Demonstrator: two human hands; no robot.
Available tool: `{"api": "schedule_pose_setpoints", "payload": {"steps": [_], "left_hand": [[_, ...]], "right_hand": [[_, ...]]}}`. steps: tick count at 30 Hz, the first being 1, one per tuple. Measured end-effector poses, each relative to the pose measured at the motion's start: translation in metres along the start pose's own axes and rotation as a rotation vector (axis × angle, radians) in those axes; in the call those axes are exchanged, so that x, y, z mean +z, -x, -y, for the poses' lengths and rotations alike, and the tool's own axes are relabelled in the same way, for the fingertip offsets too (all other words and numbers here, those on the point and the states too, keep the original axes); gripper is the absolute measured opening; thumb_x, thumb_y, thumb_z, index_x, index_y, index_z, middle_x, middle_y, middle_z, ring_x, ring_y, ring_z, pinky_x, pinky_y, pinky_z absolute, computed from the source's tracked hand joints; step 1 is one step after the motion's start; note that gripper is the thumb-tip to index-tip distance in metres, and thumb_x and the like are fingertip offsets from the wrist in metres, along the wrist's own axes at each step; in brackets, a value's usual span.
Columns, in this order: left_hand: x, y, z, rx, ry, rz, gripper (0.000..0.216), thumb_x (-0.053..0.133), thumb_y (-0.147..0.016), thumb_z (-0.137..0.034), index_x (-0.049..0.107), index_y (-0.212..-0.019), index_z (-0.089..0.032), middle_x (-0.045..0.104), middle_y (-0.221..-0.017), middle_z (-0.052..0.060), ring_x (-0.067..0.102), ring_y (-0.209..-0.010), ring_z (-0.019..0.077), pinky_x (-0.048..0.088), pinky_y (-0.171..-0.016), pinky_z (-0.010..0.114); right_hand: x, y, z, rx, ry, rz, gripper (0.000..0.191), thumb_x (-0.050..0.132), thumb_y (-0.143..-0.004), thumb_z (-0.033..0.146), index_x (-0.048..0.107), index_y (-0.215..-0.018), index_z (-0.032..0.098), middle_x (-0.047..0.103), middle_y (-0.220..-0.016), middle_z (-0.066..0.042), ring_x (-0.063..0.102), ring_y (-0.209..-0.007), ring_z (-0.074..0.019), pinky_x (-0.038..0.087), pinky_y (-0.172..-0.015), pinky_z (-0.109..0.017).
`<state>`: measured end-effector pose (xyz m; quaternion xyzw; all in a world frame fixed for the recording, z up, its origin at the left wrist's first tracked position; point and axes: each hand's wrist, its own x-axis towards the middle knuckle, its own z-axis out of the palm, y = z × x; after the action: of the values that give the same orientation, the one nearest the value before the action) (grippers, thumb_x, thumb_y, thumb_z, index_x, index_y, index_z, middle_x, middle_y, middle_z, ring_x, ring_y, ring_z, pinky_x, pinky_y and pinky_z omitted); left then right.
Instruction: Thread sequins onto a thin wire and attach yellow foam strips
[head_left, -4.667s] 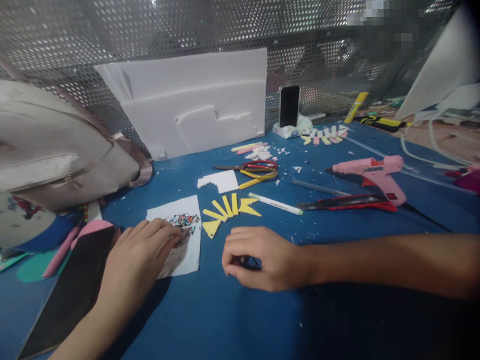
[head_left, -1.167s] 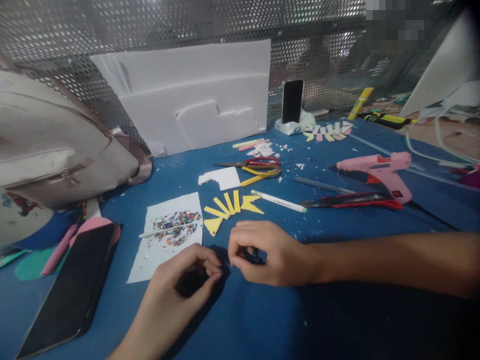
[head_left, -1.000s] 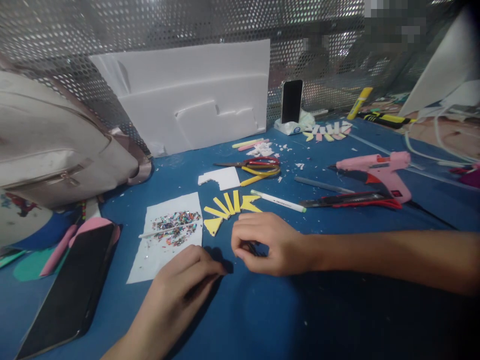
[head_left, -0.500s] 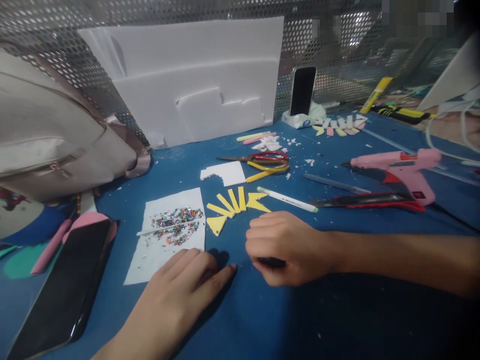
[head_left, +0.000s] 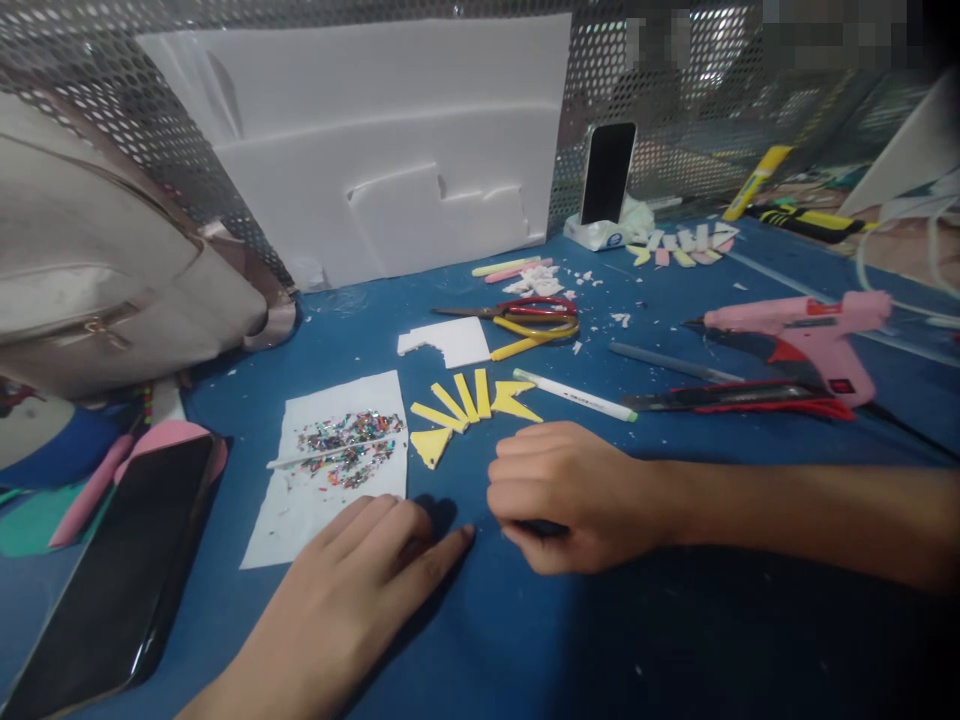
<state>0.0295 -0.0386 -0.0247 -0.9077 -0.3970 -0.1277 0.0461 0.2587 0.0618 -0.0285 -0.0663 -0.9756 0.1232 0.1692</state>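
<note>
Blue tabletop (head_left: 480, 650); right hand (head_left: 570, 490) loosely fisted, left hand (head_left: 367, 570) with fingers bent close together, thumb outstretched; cannot tell whether either grips anything. Glitter-strewn white sheet (head_left: 279, 530) partly behind left fingers. White marker (head_left: 574, 395), print illegible. Yellow pieces (head_left: 482, 394) fanned just beyond right knuckles.

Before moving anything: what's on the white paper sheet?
Multicoloured glitter flakes and a thin white stick. The left hand hides the near right corner of the paper sheet; anything there can't be seen.
</note>
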Motion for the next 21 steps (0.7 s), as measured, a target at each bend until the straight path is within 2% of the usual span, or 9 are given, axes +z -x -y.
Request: {"api": "schedule_pose_setpoints", "payload": {"steps": [21], "left_hand": [[0.0022,0.0033,-0.0005,-0.008,0.009,-0.012,0.037,0.032,-0.102,-0.023,0.065,-0.119,-0.023,0.06,-0.076,0.004,0.055,-0.065,0.0167,0.045,-0.06,0.027]], "right_hand": [[-0.0004,-0.0001,0.0001,0.001,-0.001,0.002,0.014,0.052,-0.082,0.02,0.046,-0.069,0.019,0.049,-0.066,0.003,0.034,-0.063,-0.0136,0.026,-0.059,-0.029]]}}
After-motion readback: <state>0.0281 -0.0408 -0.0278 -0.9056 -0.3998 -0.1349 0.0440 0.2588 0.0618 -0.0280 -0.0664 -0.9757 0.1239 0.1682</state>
